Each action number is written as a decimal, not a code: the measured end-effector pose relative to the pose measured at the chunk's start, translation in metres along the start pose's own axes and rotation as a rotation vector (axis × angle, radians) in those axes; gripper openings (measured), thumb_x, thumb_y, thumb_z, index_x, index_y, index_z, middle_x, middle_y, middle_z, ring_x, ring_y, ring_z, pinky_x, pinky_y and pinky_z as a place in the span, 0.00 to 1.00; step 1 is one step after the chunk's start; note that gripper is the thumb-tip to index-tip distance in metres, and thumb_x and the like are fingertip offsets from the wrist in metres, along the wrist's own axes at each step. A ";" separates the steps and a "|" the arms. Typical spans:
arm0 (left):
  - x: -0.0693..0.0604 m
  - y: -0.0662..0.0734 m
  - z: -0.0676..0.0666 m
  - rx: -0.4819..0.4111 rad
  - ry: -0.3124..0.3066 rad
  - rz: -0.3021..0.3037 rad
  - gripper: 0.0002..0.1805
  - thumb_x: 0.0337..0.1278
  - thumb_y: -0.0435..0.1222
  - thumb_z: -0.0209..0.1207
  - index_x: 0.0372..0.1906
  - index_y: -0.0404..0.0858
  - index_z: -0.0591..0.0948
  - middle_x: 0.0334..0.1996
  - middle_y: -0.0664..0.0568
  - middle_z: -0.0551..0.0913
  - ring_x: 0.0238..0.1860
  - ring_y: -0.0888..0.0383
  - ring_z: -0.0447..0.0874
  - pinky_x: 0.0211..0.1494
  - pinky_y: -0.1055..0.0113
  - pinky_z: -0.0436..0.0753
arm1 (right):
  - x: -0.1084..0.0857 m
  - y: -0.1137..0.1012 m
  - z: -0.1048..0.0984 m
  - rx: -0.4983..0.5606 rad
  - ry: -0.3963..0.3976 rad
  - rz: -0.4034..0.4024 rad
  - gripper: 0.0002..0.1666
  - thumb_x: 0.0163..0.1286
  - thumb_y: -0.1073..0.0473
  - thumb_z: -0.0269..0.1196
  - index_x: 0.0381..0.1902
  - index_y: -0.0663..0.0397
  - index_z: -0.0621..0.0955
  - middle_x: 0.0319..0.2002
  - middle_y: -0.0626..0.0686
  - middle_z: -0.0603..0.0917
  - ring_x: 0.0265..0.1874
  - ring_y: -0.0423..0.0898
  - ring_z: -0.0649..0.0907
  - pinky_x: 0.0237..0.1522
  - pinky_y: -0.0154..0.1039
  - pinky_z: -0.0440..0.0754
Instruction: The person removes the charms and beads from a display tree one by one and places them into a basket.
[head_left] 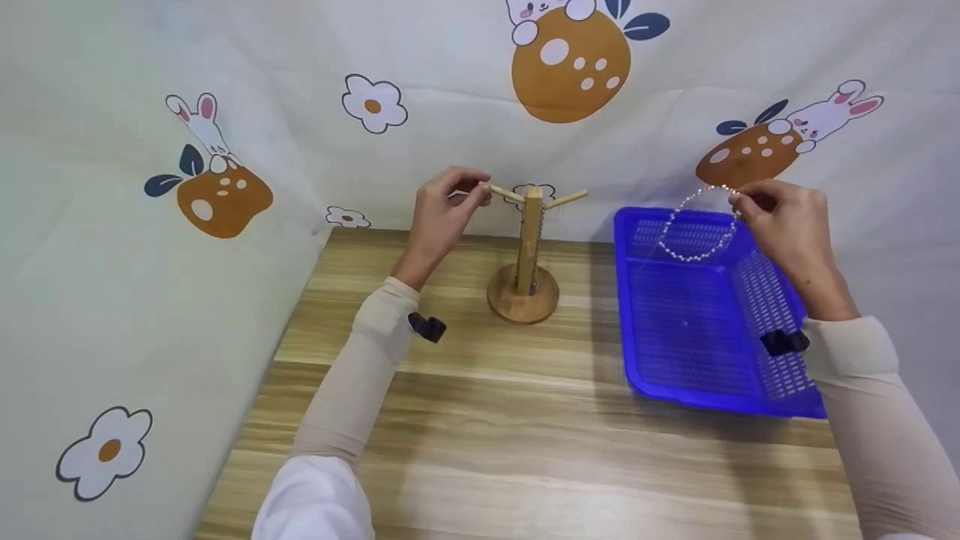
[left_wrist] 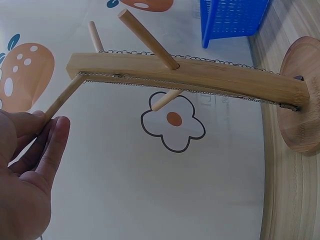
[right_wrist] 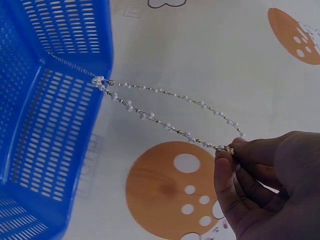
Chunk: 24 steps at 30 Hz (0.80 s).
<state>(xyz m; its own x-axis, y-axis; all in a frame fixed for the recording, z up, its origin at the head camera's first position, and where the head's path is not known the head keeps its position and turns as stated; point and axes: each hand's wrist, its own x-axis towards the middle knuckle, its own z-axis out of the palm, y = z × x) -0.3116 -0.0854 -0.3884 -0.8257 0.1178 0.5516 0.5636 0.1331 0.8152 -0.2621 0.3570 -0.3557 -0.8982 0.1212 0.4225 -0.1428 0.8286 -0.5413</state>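
Note:
A wooden jewellery stand (head_left: 529, 247) with a round base and slanted pegs stands upright on the table. My left hand (head_left: 448, 217) pinches the end of its upper left peg (left_wrist: 65, 97) between thumb and fingers. Thin metal chains (left_wrist: 225, 62) run along the post, as the left wrist view shows. Over the far end of the blue basket, my right hand (head_left: 787, 229) pinches a beaded pearl necklace (head_left: 690, 259) at one point. The necklace hangs as a loop, with white beads on a gold-coloured strand (right_wrist: 170, 127).
The blue plastic basket (head_left: 637, 375) with slotted walls stands on the right of the wooden table (head_left: 480, 435). A printed cloth (head_left: 450, 45) with rabbits and flowers rises right behind the stand and along the left side.

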 end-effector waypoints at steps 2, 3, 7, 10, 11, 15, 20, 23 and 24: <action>0.000 0.001 0.000 -0.003 0.001 -0.003 0.09 0.73 0.29 0.64 0.51 0.28 0.87 0.46 0.41 0.87 0.44 0.55 0.90 0.52 0.65 0.94 | 0.000 0.004 0.006 -0.003 -0.018 0.014 0.19 0.80 0.54 0.64 0.53 0.65 0.89 0.43 0.69 0.89 0.29 0.30 0.74 0.32 0.14 0.67; 0.000 0.001 0.000 -0.004 0.001 -0.003 0.09 0.73 0.29 0.64 0.51 0.28 0.87 0.46 0.41 0.87 0.44 0.55 0.90 0.52 0.65 0.94 | 0.000 0.006 0.009 -0.007 -0.022 0.014 0.19 0.80 0.54 0.64 0.53 0.65 0.89 0.43 0.68 0.89 0.30 0.33 0.74 0.32 0.15 0.67; 0.000 0.002 0.000 -0.007 0.005 -0.008 0.09 0.73 0.29 0.65 0.51 0.27 0.87 0.46 0.40 0.87 0.44 0.52 0.91 0.52 0.65 0.94 | -0.001 0.013 0.022 -0.012 -0.025 -0.010 0.16 0.78 0.56 0.65 0.49 0.65 0.90 0.40 0.67 0.90 0.28 0.32 0.74 0.31 0.18 0.66; 0.001 0.002 0.000 -0.011 0.009 -0.015 0.09 0.73 0.29 0.65 0.50 0.27 0.87 0.45 0.39 0.87 0.44 0.51 0.91 0.52 0.65 0.94 | -0.001 0.016 0.032 -0.016 -0.024 -0.044 0.14 0.76 0.58 0.66 0.46 0.65 0.91 0.37 0.66 0.90 0.26 0.25 0.71 0.31 0.21 0.66; 0.001 0.002 0.000 -0.013 0.010 -0.017 0.09 0.72 0.29 0.65 0.50 0.27 0.87 0.45 0.39 0.87 0.44 0.51 0.91 0.52 0.65 0.94 | -0.001 0.018 0.036 -0.017 -0.023 -0.054 0.13 0.76 0.59 0.66 0.45 0.64 0.91 0.36 0.65 0.90 0.25 0.23 0.70 0.31 0.22 0.66; 0.001 0.002 0.000 -0.012 0.011 -0.028 0.09 0.72 0.29 0.65 0.50 0.27 0.87 0.45 0.40 0.87 0.44 0.53 0.91 0.52 0.65 0.94 | 0.000 0.023 0.049 -0.012 -0.029 -0.077 0.11 0.74 0.61 0.66 0.42 0.65 0.91 0.33 0.64 0.90 0.24 0.19 0.69 0.32 0.26 0.67; 0.001 0.002 0.000 -0.004 0.010 -0.031 0.09 0.73 0.30 0.65 0.50 0.28 0.87 0.45 0.41 0.87 0.43 0.55 0.91 0.53 0.63 0.94 | -0.001 0.029 0.062 -0.005 -0.053 -0.094 0.10 0.73 0.63 0.67 0.39 0.65 0.90 0.30 0.64 0.90 0.20 0.15 0.69 0.30 0.23 0.67; 0.001 0.000 0.000 0.002 0.002 -0.015 0.10 0.74 0.30 0.64 0.51 0.28 0.87 0.45 0.40 0.88 0.44 0.55 0.91 0.54 0.62 0.94 | -0.003 0.032 0.068 -0.013 -0.096 -0.088 0.10 0.74 0.63 0.67 0.39 0.65 0.90 0.30 0.64 0.91 0.19 0.16 0.69 0.31 0.29 0.72; 0.001 0.000 -0.001 0.004 0.000 -0.011 0.10 0.74 0.30 0.64 0.51 0.28 0.87 0.45 0.40 0.88 0.44 0.54 0.91 0.54 0.61 0.94 | -0.003 0.033 0.069 -0.016 -0.113 -0.083 0.10 0.74 0.62 0.66 0.39 0.65 0.90 0.31 0.65 0.91 0.19 0.16 0.70 0.32 0.32 0.75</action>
<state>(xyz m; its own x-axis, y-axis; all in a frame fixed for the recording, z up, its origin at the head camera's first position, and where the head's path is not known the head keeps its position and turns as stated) -0.3125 -0.0859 -0.3878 -0.8316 0.1160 0.5431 0.5550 0.1377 0.8204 -0.2931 0.3465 -0.4251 -0.9247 -0.0095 0.3805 -0.2126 0.8421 -0.4956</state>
